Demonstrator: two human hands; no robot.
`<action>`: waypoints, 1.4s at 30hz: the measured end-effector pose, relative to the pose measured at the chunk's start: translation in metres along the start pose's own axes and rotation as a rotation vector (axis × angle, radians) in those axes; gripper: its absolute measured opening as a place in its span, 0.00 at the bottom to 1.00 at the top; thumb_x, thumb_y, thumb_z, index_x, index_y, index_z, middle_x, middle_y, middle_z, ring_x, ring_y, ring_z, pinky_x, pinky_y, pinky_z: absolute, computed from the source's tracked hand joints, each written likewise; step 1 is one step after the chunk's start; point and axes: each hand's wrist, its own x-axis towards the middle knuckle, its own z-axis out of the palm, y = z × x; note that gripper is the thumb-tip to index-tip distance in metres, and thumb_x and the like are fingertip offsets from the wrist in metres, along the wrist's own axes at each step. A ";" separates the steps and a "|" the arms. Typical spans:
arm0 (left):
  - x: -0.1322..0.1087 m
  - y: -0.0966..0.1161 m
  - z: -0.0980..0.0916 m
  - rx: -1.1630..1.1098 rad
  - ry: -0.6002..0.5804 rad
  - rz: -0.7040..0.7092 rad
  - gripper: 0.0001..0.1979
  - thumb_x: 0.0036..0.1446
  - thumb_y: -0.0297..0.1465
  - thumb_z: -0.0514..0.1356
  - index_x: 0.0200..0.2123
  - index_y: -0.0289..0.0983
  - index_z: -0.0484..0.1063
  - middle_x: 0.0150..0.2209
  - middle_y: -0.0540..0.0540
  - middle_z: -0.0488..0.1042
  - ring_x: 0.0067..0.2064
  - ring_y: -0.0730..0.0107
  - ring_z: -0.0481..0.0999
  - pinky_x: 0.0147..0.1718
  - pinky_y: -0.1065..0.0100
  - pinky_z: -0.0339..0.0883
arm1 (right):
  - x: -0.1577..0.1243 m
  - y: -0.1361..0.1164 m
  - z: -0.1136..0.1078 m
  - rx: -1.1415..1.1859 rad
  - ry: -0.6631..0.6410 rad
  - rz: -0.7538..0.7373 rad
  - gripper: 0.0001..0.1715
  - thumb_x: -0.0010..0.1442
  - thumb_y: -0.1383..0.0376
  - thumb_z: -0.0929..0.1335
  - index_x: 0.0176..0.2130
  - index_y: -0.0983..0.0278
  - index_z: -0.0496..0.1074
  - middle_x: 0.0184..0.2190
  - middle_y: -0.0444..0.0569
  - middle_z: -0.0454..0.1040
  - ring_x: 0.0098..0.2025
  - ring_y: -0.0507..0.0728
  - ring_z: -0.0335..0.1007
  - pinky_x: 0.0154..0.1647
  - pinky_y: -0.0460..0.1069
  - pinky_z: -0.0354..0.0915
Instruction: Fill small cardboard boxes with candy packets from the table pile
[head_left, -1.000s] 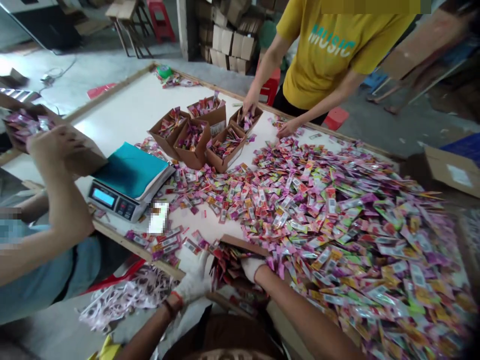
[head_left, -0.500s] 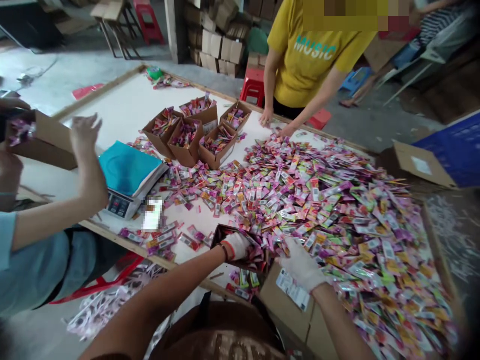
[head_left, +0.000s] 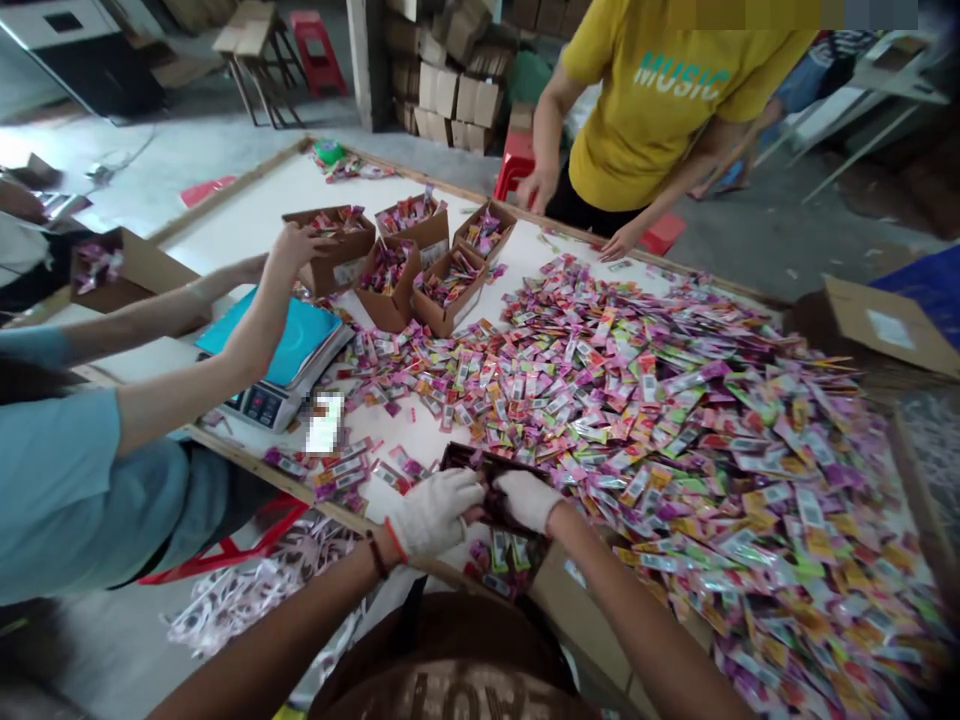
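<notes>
Both my hands wear white gloves and meet at a small dark cardboard box (head_left: 480, 462) of coloured packets at the table's near edge. My left hand (head_left: 433, 512) curls over the box's near left side. My right hand (head_left: 527, 497) presses its fingers into the packets at the box's right side. A huge heap of pink, green and yellow packets (head_left: 675, 430) spreads over the white table (head_left: 255, 215) to the right of my hands.
A person in blue at the left reaches over a scale with a teal top (head_left: 281, 350) and grips one of several filled brown boxes (head_left: 420, 260). A person in a yellow shirt (head_left: 652, 100) stands across the table. A larger carton (head_left: 592, 620) sits below the table edge.
My right hand came back from the packet heap to the small box, and my left hand shifted onto its near side. The person in blue reached forward and took hold of a brown box.
</notes>
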 end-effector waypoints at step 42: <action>0.004 -0.032 0.022 -0.083 0.159 -0.708 0.21 0.49 0.25 0.51 0.49 0.35 0.66 0.46 0.39 0.74 0.47 0.61 0.72 0.43 0.67 0.63 | 0.020 -0.012 0.000 -0.112 0.126 -0.002 0.24 0.55 0.72 0.64 0.52 0.71 0.67 0.47 0.61 0.73 0.47 0.61 0.71 0.48 0.53 0.64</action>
